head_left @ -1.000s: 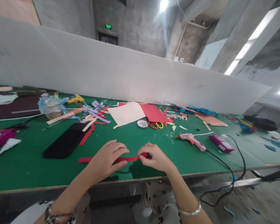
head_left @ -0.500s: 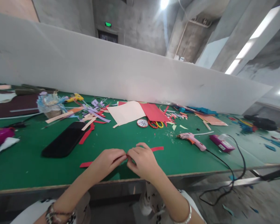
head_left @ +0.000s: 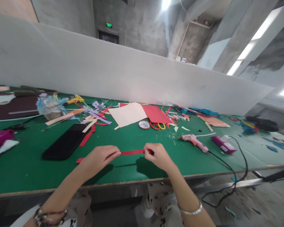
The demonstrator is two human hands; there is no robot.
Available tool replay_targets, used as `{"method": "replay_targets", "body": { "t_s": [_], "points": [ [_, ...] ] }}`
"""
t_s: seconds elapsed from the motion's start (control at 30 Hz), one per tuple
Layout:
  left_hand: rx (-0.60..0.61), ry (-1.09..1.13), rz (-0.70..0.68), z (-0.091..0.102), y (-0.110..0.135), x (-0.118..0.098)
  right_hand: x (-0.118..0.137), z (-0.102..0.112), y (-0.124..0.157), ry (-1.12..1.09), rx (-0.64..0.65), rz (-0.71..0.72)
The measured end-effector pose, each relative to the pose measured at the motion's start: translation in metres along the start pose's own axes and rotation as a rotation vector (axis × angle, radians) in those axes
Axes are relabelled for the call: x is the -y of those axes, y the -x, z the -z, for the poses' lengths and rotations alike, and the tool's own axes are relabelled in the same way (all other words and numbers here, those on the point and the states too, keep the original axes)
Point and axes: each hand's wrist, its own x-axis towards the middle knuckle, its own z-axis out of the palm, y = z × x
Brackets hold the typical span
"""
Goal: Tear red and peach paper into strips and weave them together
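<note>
Red narrow papery strip (head_left: 132,152) pinched straight between left hand (head_left: 103,156) and right hand (head_left: 159,155), touching moments ago, now apart; likely smoothing.

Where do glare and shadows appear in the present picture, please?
Head view: glare and a pale streak at the bright white lamp; head view: soft shadows on the flat green tabletop beneath the bare left hand, the bare right hand and the narrow red paper strip.
</note>
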Motion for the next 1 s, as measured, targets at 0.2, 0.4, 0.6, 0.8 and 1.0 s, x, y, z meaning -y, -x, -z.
{"method": "replay_targets", "body": {
  "t_s": [0.2,0.4,0.6,0.8,1.0],
  "points": [
    [-0.016,-0.004,0.045,0.014,0.003,0.008,-0.030,0.020,0.004,-0.010,-0.058,-0.085],
    [-0.076,-0.027,0.137,0.026,0.008,0.020,-0.037,0.024,0.010,0.180,-0.427,-0.214],
    [0.007,-0.014,0.034,0.013,0.004,0.012,0.010,-0.006,-0.002,0.278,-0.237,0.163],
    [-0.011,-0.201,0.007,0.006,0.003,0.008,0.012,-0.014,-0.006,0.319,0.115,0.155],
    [0.075,-0.342,-0.120,-0.018,-0.004,-0.009,0.027,-0.025,-0.005,0.345,0.167,0.179]
  ]
}}
